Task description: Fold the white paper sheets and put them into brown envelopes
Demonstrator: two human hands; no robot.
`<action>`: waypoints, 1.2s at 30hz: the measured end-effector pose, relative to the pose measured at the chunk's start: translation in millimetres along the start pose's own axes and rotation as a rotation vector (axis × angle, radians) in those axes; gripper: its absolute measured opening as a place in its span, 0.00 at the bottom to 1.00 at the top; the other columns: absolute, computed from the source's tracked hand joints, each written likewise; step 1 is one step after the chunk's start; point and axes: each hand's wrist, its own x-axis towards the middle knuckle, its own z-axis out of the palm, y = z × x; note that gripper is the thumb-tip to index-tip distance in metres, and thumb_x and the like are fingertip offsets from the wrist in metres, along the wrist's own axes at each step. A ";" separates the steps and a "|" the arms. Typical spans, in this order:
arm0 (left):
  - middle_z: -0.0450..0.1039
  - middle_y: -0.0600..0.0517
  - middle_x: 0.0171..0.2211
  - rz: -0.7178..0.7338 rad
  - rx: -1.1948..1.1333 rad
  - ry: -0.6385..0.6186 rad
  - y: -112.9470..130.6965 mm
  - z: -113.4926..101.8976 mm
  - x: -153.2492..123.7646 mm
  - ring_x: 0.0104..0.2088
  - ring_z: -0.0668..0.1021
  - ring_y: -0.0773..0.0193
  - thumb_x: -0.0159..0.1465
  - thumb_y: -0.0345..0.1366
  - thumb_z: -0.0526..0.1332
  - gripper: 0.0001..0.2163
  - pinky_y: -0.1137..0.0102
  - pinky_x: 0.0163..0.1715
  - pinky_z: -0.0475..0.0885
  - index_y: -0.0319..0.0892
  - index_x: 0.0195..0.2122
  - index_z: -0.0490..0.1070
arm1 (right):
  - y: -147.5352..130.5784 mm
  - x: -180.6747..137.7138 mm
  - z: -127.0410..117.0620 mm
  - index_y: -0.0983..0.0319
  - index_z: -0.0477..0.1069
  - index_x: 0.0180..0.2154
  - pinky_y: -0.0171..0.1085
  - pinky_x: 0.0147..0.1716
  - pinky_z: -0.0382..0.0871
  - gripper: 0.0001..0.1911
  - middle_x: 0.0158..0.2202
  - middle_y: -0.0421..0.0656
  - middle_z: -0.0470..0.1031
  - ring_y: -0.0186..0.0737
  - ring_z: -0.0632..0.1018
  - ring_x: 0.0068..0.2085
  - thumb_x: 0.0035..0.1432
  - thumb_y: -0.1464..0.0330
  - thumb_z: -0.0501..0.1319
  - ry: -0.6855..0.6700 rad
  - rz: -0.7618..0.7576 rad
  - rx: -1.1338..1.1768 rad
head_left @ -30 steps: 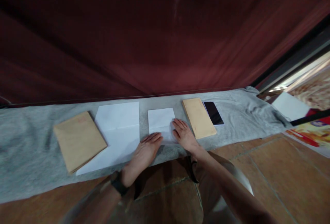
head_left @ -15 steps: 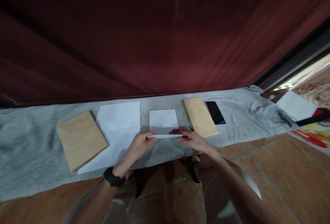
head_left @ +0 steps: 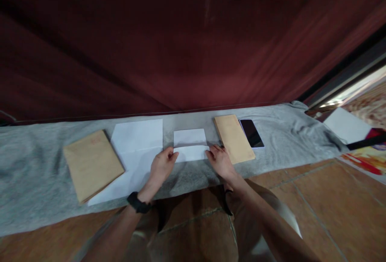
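A small white sheet of paper [head_left: 190, 154] lies across the near part of the grey cloth, its near part turned up as a strip. Behind that strip shows a flat white part [head_left: 189, 137]; whether the two are joined cannot be made out. At the strip's left end, my left hand [head_left: 163, 164] pinches the paper between thumb and fingers. Its right end is pinched by my right hand [head_left: 221, 159], with the fingertips beside the narrow brown envelopes [head_left: 235, 138]. A black watch [head_left: 138, 203] is on my left wrist.
Brown envelopes [head_left: 93, 165] overlap large white sheets [head_left: 138, 135] on the left. A phone [head_left: 252, 133] lies right of the narrow envelopes. The grey cloth [head_left: 289, 137] runs along a dark red curtain [head_left: 187, 52]. Tiled floor [head_left: 313, 201] is in front.
Both hands have brought the paper strip from nearly edge-on to tilted back, so its white face now shows. My right hand has turned, its back now uppermost.
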 end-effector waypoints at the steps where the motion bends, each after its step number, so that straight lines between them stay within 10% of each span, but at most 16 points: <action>1: 0.62 0.57 0.21 -0.015 0.054 -0.001 2.2 -0.1 0.2 0.25 0.66 0.65 0.64 0.43 0.56 0.13 0.71 0.28 0.59 0.46 0.24 0.61 | -2.0 0.7 -0.2 0.60 0.75 0.40 0.40 0.48 0.65 0.12 0.42 0.46 0.79 0.45 0.78 0.46 0.71 0.65 0.54 -0.001 0.005 -0.035; 15: 0.79 0.51 0.32 -0.151 0.356 -0.017 19.9 1.7 13.3 0.33 0.77 0.60 0.68 0.43 0.55 0.10 0.70 0.28 0.58 0.47 0.35 0.73 | -22.3 19.9 -6.3 0.59 0.75 0.44 0.38 0.45 0.66 0.14 0.44 0.47 0.82 0.45 0.82 0.45 0.72 0.62 0.53 -0.084 0.187 -0.211; 27: 0.71 0.55 0.19 -0.118 -0.052 -0.125 -5.0 -6.2 21.5 0.24 0.76 0.63 0.62 0.45 0.57 0.13 0.71 0.25 0.63 0.44 0.26 0.73 | -23.4 27.1 -5.5 0.58 0.76 0.42 0.36 0.43 0.70 0.14 0.41 0.47 0.83 0.43 0.83 0.43 0.71 0.60 0.54 -0.108 0.255 -0.203; 36: 0.80 0.50 0.28 -0.182 0.290 -0.065 23.1 -5.6 23.8 0.33 0.80 0.59 0.67 0.40 0.54 0.11 0.70 0.29 0.65 0.46 0.36 0.76 | -25.5 33.0 -3.6 0.60 0.76 0.43 0.36 0.39 0.71 0.16 0.37 0.49 0.84 0.45 0.84 0.39 0.71 0.58 0.54 -0.053 0.313 -0.228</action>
